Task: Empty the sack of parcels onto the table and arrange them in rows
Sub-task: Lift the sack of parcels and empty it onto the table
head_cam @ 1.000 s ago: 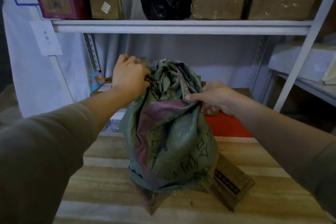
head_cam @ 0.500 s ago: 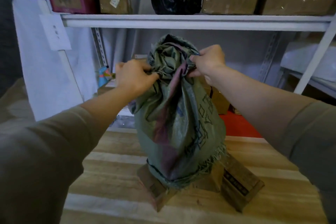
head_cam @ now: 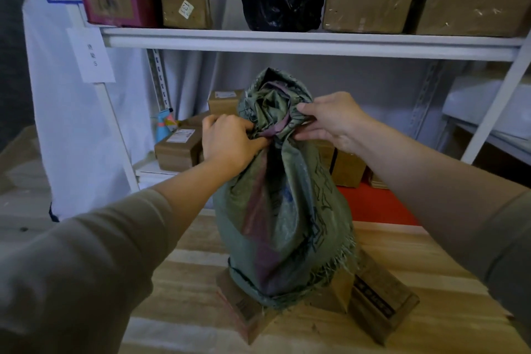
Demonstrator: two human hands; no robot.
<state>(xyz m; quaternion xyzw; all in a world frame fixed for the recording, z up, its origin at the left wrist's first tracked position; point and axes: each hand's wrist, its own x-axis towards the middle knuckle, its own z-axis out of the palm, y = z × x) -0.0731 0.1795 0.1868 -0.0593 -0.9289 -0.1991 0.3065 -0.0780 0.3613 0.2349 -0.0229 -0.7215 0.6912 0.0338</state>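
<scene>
Gripping the bunched upper end of the green sack [head_cam: 283, 210], the left hand [head_cam: 230, 144] and right hand [head_cam: 333, 121] hold it inverted over the table [head_cam: 186, 296]. Brown parcels [head_cam: 382, 302] poke out beneath its frayed mouth, so the emptying looks partly done; arranging rows is not yet begun.

Green woven sack [head_cam: 283, 224] inverted on wood table [head_cam: 184, 282], brown parcels [head_cam: 382, 300] poking out underneath.

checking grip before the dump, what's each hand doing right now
Left hand: closed, gripping the bunched top of the sack.
Right hand: pinching the same bunched top.
</scene>
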